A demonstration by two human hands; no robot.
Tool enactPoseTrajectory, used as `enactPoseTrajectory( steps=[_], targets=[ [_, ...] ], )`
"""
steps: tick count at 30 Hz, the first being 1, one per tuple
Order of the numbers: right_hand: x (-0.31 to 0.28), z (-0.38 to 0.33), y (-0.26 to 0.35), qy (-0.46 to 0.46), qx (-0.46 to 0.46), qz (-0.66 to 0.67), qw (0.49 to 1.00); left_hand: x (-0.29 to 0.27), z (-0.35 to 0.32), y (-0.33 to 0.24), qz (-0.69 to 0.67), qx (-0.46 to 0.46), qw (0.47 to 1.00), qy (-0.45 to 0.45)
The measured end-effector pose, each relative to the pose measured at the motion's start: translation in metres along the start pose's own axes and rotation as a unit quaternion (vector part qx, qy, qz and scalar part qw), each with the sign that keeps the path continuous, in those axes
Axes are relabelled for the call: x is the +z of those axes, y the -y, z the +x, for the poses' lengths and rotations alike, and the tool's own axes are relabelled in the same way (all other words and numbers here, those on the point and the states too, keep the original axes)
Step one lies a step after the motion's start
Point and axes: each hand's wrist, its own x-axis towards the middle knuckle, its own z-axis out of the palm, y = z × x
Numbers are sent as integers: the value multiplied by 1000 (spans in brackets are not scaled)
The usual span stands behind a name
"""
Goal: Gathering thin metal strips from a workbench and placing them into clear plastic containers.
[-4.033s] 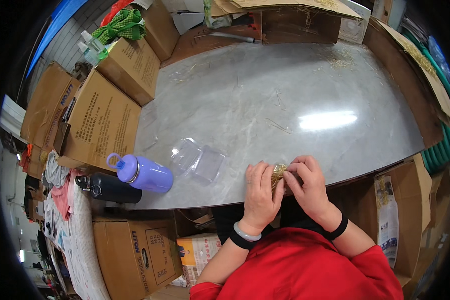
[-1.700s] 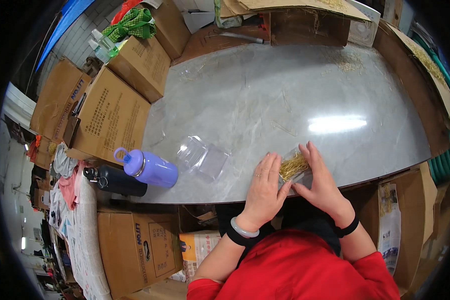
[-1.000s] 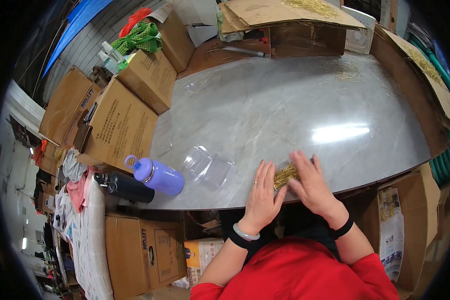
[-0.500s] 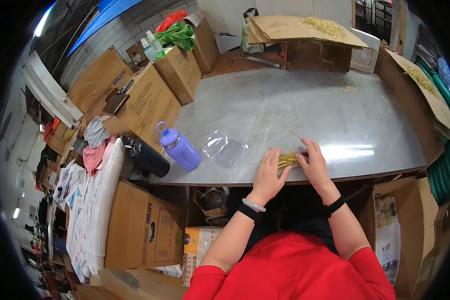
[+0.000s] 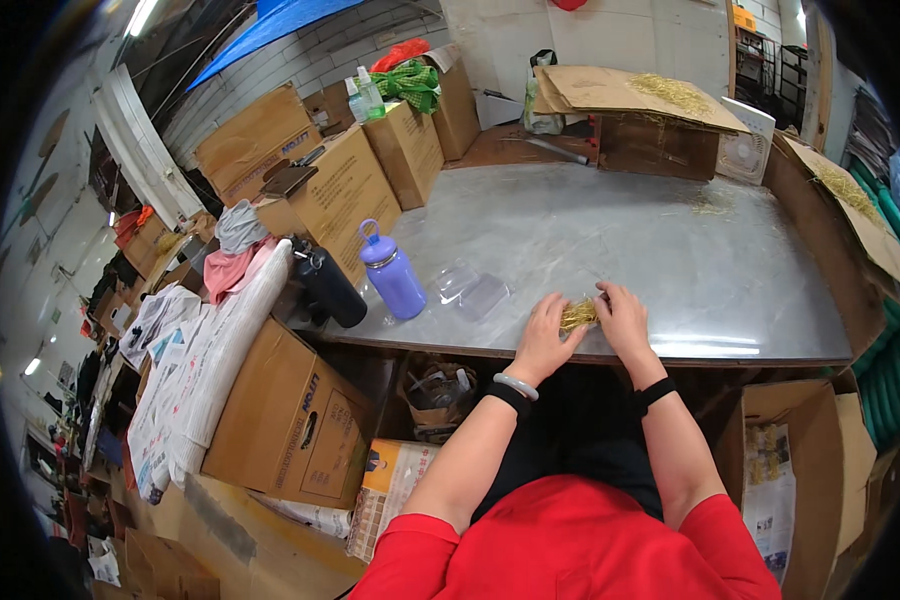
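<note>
Near the front edge of the grey metal-topped table [image 5: 610, 230], a small bundle of thin gold strands [image 5: 579, 313] lies between my two hands. My left hand [image 5: 546, 340] is curved against its left side, with the thumb toward the bundle. From the other side my right hand [image 5: 623, 322] closes on it with bent fingers, touching its right end. Parts of the bundle are hidden by my fingers. To the left of my left hand lies a clear plastic package [image 5: 480, 295], spread on the tabletop.
A purple bottle [image 5: 397, 280] and a black bottle [image 5: 328, 288] stand at the table's left. Cardboard boxes [image 5: 345, 180] line that side. A cardboard sheet with loose gold strands [image 5: 670, 95] rests at the back. An open carton [image 5: 820, 440] sits below right, beside the table.
The view has shifted, so the table and bottles appear displaced. My hands remain around the gold bundle, and my right fingers have bent in a little closer to it.
</note>
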Motion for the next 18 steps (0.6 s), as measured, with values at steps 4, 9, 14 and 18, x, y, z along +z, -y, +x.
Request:
enactPoseTrajectory(
  steps=[4,9,14,18],
  targets=[
    [-2,-6,-2,-59,-9,135,989,1,2,0,-16,-19,1000,8],
    [-5,-14,-2,-123,-141,68,980,-1,1,-7,-3,-32,999,-2],
    [5,-16,30,-103,-150,13,983,4,-3,-7,5,-72,997,-3],
    [11,-5,18,-34,-68,133,988,1,-3,-18,-1,-87,996,-8]
  ],
)
